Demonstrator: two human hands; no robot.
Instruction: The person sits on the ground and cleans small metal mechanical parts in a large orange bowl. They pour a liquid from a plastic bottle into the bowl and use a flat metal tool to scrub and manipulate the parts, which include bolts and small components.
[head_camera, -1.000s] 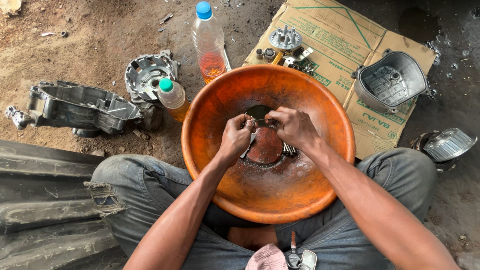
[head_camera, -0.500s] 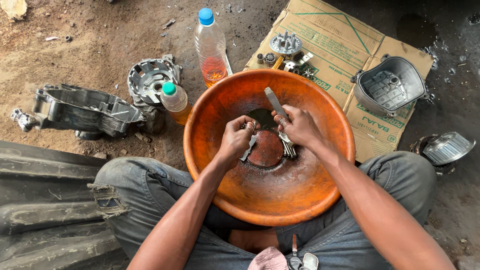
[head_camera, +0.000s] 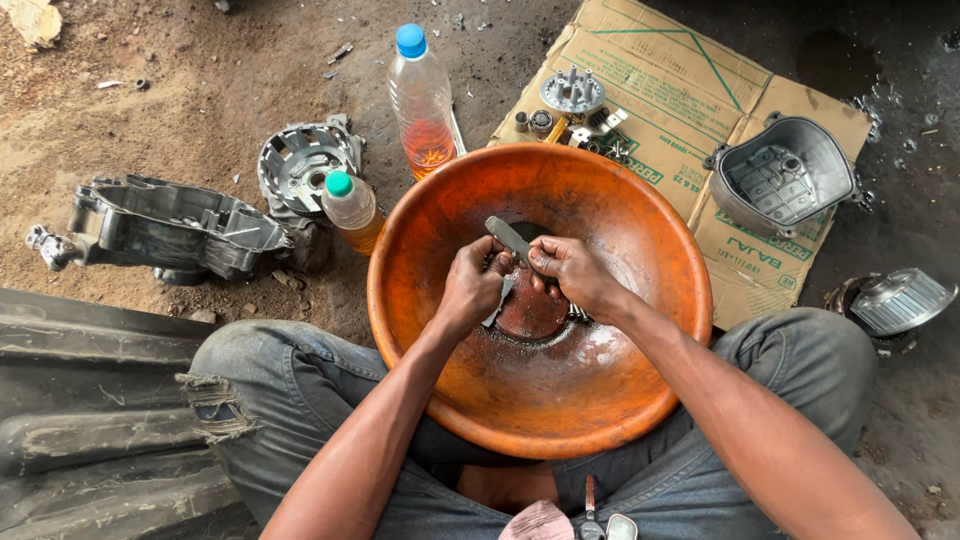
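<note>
So compared to half a second back, the hands have shuffled a bit toward the left side of the orange basin and closed in on each other. The flat grey metal piece pokes up and to the left now, whereas before a grey bar was angled up above the right hand. The camera view also drifted a little; the stuff on the ground hasn't moved.

Going big to small: the basin sits between the person's knees, a dark puddle of dirty liquid at its bottom. Behind it lies a flattened cardboard sheet with a grey engine cover on its right and a geared metal part plus small bits at its near-left corner. Off to the left on the dirt is a long engine casing and a round housing. A tall clear bottle with a blue cap, holding orange liquid, stands just behind the basin rim, and a smaller green-capped bottle leans by the left rim.

Grip: the left hand is curled closed around a small metal part, fingers tucked in. The right hand is also closed, thumb and fingers pinching the grey metal piece at its lower end. Both hands hover over the puddle, almost touching each other.
</note>
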